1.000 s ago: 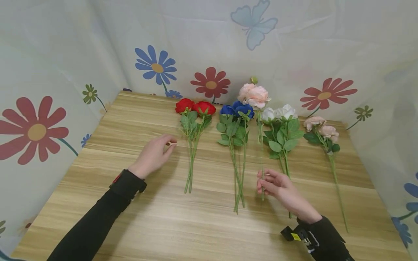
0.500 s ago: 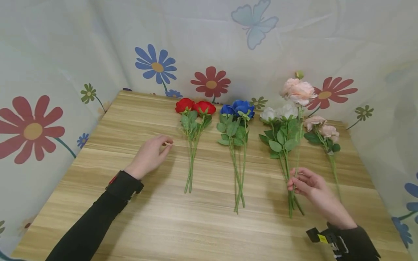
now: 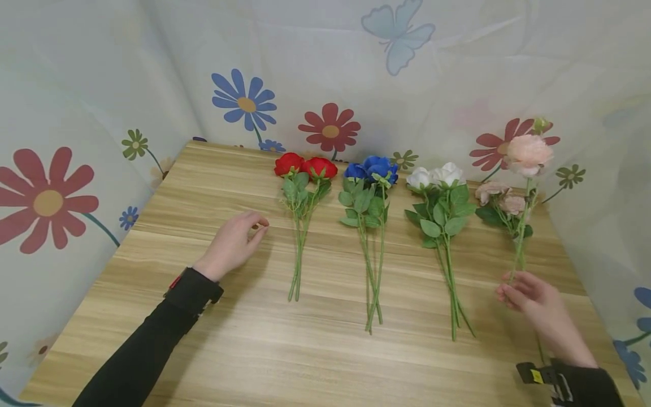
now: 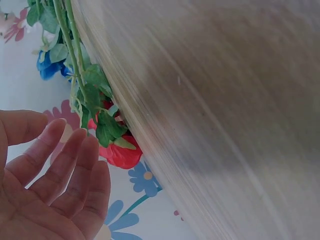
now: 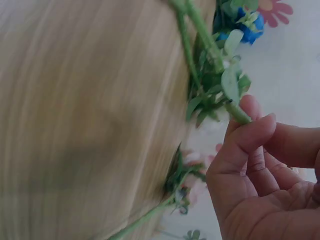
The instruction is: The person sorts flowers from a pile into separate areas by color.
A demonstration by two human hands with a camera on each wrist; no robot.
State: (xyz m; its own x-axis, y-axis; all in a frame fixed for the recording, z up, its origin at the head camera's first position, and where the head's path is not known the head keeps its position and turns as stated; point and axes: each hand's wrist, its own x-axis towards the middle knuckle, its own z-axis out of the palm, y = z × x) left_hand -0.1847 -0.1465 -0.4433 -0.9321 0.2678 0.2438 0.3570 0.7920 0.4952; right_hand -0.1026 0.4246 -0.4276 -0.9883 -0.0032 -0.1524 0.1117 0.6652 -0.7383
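My right hand [image 3: 546,314] pinches the green stem of a light pink artificial flower [image 3: 529,155] between thumb and fingers. The flower is held upright above the table's right side, in front of a dusty-pink flower spray [image 3: 490,192] lying there. In the right wrist view the cut end of the held stem [image 5: 240,114] sticks out past the fingertips. My left hand [image 3: 231,244] hovers left of the red flowers [image 3: 320,168], fingers loosely bent and holding nothing. In the left wrist view those red flowers [image 4: 122,155] appear beyond the fingertips.
Blue flowers [image 3: 378,168] and white flowers [image 3: 450,173] lie in separate bunches between the hands, blooms toward the back, stems toward the front. A wooden table [image 3: 264,350] carries everything. Behind it hangs a white cloth [image 3: 447,68] printed with flowers and a butterfly.
My right hand has carried the light pink flower rightward, from beside the blue bunch, past the white one, to the dusty-pink spray. My left hand has drawn back slightly to the left.
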